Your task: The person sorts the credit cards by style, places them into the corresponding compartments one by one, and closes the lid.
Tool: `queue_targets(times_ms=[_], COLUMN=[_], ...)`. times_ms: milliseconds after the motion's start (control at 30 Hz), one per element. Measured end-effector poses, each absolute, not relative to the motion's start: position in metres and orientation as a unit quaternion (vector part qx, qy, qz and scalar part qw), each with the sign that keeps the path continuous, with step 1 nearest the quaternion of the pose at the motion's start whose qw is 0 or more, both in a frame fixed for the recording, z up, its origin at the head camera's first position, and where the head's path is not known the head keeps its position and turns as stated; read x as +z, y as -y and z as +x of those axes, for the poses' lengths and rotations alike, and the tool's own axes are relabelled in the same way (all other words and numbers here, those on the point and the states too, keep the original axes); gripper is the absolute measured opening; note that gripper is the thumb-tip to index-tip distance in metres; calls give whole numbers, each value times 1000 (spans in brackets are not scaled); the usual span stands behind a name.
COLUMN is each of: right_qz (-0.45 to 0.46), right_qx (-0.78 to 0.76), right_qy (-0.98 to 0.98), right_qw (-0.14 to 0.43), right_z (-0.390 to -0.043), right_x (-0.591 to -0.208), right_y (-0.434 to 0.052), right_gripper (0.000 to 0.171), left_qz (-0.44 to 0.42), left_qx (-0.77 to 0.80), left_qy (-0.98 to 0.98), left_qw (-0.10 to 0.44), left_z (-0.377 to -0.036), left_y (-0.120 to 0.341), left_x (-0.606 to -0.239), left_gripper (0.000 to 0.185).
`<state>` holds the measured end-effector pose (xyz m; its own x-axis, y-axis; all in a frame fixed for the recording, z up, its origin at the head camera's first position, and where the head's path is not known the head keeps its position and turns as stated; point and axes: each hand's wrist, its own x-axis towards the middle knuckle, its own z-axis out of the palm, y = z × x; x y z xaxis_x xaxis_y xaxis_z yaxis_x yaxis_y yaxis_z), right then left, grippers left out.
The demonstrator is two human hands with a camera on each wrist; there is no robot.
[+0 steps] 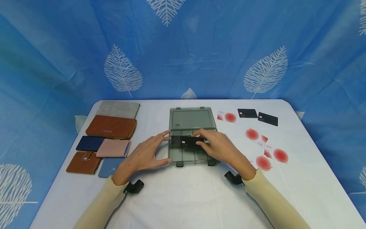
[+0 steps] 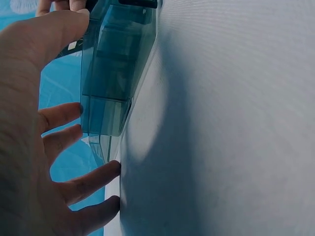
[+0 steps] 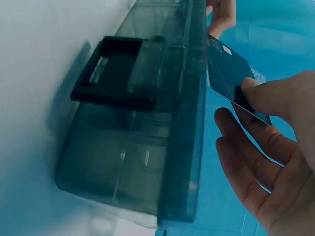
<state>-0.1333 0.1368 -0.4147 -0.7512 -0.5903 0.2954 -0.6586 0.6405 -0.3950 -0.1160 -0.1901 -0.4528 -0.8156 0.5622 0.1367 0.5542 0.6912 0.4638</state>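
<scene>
A: Container, please, and contents?
B: One divided storage box (image 1: 187, 156), see-through grey-green plastic, rectangular; hinged lid (image 1: 191, 120) laid open on the far side, dark latches (image 1: 179, 164) along the near edge. Towards the left end of the compartments, one dark rectangle (image 1: 175, 142); whether a separate card, cannot tell.
A: Item in hand?
B: One black VIP card (image 1: 190, 142), thin, flat, pale chip mark. Held tilted above the compartments, between the two hands; contact with the rim, cannot tell.
A: Hands?
B: Right hand (image 1: 219, 144): thumb and fingers pinching the card's right end. Left hand (image 1: 145, 155): fingers spread and extended, fingertips at the box's left side.
A: Other stock?
B: At left: grey flat pouch (image 1: 119, 109), brown zip wallet (image 1: 110, 127) with rounded corners, navy wallet (image 1: 89, 143), pink wallet (image 1: 112, 148), brown strap wallet (image 1: 81, 163), light-blue wallet (image 1: 107, 167). At right: two loose black cards (image 1: 247, 113), several white cards (image 1: 230, 117) printed with red discs. All on white cloth (image 1: 183, 200).
</scene>
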Motion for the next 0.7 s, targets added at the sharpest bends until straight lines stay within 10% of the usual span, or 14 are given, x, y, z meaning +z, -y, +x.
queue_targets(times_ms=[700], right_qz=[329], right_qx=[269], right_qy=[903], right_qw=[56], right_z=[-158], right_x=[-423], right_y=[-113], right_gripper=[29], left_qz=[294], left_qx=[263], left_qy=[-919], left_qw=[20], left_z=[-117], left_y=[191], left_x=[-453], left_gripper=[91])
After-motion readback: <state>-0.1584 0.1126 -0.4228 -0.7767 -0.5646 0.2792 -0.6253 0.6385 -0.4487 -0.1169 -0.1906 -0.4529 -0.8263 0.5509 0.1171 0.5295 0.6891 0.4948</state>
